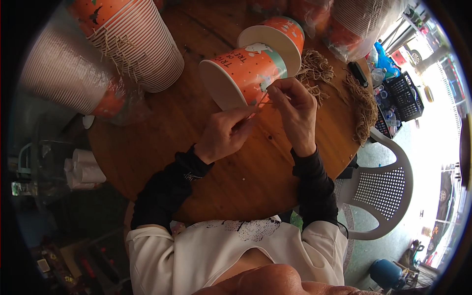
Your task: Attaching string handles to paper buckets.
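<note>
An orange paper bucket [253,69] with a teal band and printed figures lies on its side on the round wooden table [275,162]. Just in front of it, both my hands pinch a thin tan cord [266,103]. My left hand [225,133] has thumb and forefinger pressed together at the cord's left end. The right hand [296,105] is closed on the other side, close to the bucket's wall. Behind the first bucket a second paper bucket [285,32] also lies tipped over. Loose tan cords [314,71] are heaped to its right.
A tall stack of buckets [147,44] with cords draped on it leans at the left, beside a plastic-wrapped stack [69,69]. Another wrapped stack [361,24] stands far right. A cord bundle [363,108] hangs over the right edge, near a plastic chair [381,191] and black crates [403,96].
</note>
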The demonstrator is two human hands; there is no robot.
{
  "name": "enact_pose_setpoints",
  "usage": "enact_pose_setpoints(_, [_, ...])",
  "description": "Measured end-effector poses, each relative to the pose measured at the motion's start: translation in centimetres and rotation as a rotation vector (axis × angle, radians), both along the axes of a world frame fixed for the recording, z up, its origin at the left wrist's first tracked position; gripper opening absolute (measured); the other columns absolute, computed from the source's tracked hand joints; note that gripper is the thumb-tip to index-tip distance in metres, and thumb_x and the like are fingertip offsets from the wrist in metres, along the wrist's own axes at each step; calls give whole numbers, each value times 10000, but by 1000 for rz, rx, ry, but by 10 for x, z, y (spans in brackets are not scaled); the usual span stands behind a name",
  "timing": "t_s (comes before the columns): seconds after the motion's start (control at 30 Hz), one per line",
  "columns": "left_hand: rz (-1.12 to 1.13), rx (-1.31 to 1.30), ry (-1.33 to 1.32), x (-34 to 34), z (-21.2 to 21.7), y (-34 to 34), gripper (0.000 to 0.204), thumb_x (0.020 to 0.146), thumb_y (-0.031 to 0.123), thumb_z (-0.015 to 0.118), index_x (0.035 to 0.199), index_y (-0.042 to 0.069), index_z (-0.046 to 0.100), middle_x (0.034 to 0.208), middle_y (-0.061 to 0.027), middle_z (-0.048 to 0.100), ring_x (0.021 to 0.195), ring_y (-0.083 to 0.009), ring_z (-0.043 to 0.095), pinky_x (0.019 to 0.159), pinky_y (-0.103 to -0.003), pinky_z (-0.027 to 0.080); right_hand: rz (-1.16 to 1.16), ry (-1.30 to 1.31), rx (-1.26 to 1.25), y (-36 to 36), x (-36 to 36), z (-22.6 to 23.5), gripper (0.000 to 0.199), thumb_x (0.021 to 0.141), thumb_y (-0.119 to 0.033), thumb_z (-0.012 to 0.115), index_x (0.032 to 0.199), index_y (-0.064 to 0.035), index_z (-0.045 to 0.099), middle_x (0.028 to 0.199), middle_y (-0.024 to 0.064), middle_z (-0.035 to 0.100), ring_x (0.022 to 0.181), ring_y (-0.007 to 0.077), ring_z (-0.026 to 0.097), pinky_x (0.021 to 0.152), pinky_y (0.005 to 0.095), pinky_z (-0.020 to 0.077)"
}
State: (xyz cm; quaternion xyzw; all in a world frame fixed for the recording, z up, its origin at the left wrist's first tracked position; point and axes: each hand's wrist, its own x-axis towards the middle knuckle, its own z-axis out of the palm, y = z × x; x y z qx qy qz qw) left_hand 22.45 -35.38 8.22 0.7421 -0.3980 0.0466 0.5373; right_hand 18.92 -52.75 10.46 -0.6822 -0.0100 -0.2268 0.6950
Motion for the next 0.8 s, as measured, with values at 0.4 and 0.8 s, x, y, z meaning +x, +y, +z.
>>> enact_pose_setpoints(0.4, [49,-144,-265,18,8,3,177,864,-64,610,1008,16,674,811,-9,573,678,-50,527,580,-212,416,156,160,-336,-5,-18,8,129,853,-77,660,938,20,667,770,71,651,673,106,599,624,267,482])
enact_pose_setpoints(0.8, [23,-102,-98,30,8,8,150,797,-57,625,880,55,681,1025,-31,484,776,-81,464,647,-230,421,149,173,-232,6,-25,31,75,852,-51,616,863,22,627,704,37,609,633,76,529,573,248,426])
